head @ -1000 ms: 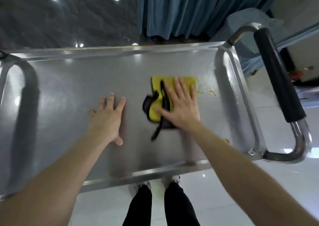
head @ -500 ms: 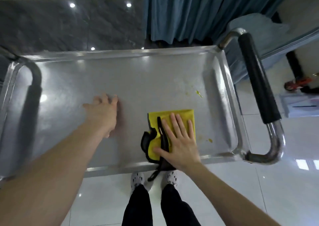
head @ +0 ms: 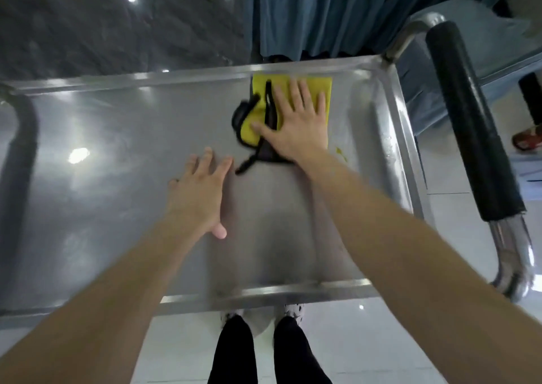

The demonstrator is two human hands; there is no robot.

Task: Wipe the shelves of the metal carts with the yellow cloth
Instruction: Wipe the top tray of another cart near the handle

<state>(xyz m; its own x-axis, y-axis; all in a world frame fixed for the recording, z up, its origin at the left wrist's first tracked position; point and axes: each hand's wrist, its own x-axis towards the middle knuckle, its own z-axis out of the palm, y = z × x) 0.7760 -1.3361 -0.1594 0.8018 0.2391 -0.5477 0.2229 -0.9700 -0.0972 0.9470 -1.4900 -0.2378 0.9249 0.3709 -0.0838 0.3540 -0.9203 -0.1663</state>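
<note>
The metal cart's top shelf fills the view, a steel tray with a raised rim. A yellow cloth with black trim and a black strap lies flat against the far rim, right of centre. My right hand presses on it with straight, spread fingers. My left hand rests flat on the bare steel nearer to me, left of the cloth, fingers straight. A small yellow smear marks the shelf just right of my right wrist.
The cart's push handle, chrome with a black grip, runs along the right side. A blue curtain hangs behind the cart, next to a dark wall. My legs and shoes stand on white floor tiles at the near rim.
My right hand has slid the yellow cloth from the near rim up to the far rim. My left hand stays flat on the shelf.
</note>
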